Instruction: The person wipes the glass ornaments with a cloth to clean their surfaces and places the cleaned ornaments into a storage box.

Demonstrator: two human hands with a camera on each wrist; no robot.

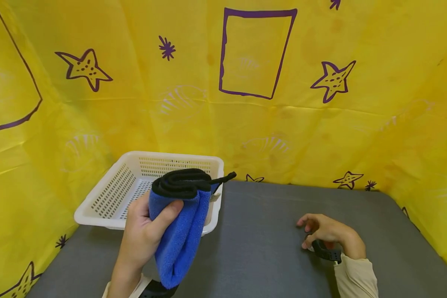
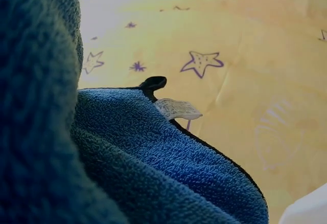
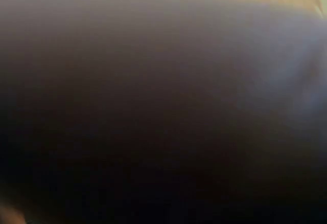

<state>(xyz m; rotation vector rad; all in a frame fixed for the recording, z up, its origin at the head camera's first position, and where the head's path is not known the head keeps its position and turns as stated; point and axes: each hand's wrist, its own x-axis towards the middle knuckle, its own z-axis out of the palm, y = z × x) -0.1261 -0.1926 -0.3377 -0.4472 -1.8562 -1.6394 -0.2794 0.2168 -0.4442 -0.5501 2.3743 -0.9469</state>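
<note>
My left hand (image 1: 145,225) grips a blue towel (image 1: 180,231) with black edging, folded into a thick bundle, with the thumb across its near face. The towel is held up in front of the basket's right part and overlaps it in the head view. A black loop (image 2: 154,83) and a pale label (image 2: 178,109) stick out from the towel's edge in the left wrist view. To the right, my right hand (image 1: 325,229) is low over the table, fingers loosely curled and holding nothing. A dark blur fills most of the right wrist view.
A white plastic basket (image 1: 100,223) with slotted walls stands at the back left of the dark grey table (image 1: 260,240). Behind and at both sides hangs a yellow cloth (image 1: 193,124) printed with purple stars and frames.
</note>
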